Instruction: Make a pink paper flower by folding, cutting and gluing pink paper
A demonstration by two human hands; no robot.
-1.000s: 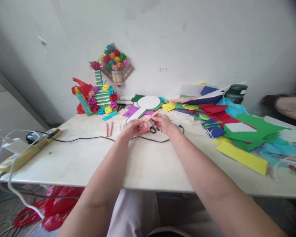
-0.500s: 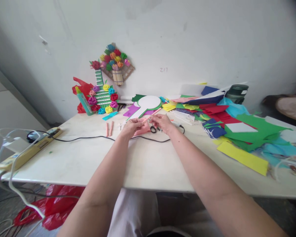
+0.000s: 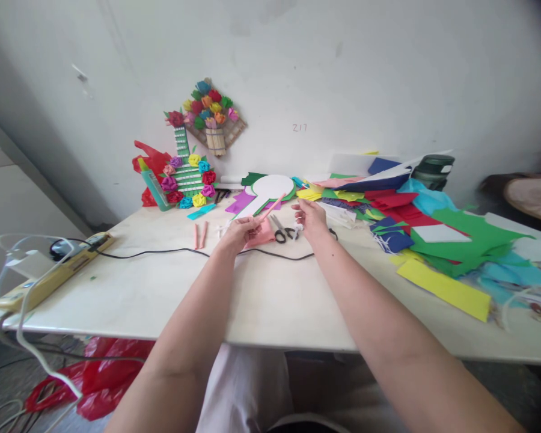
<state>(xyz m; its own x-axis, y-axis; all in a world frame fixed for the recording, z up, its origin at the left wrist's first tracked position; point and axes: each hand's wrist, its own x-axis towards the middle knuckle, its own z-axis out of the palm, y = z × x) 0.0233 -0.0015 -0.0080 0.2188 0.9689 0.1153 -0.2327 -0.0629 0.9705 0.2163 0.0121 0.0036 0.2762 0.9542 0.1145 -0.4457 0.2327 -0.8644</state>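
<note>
In my left hand a thin pink paper roll is pinched near its lower end, and it slants up to the right. My right hand is apart from the roll, its fingers loosely curled with gaps between them. A small whitish object shows just below those fingers; whether they touch it is unclear. Black-handled scissors lie between the hands. Folded pink paper lies beside my left hand, partly hidden by it. Two more pink rolls rest farther left on the table.
A white round-headed cutout with green edging lies behind my hands. Paper-flower crafts and a glue bottle stand at the back left. Coloured sheets are heaped right. A black cord runs from the power strip.
My right hand has let go of the pink roll and moved slightly right. The roll stays in my left hand, and more of the scissors shows between the hands.
</note>
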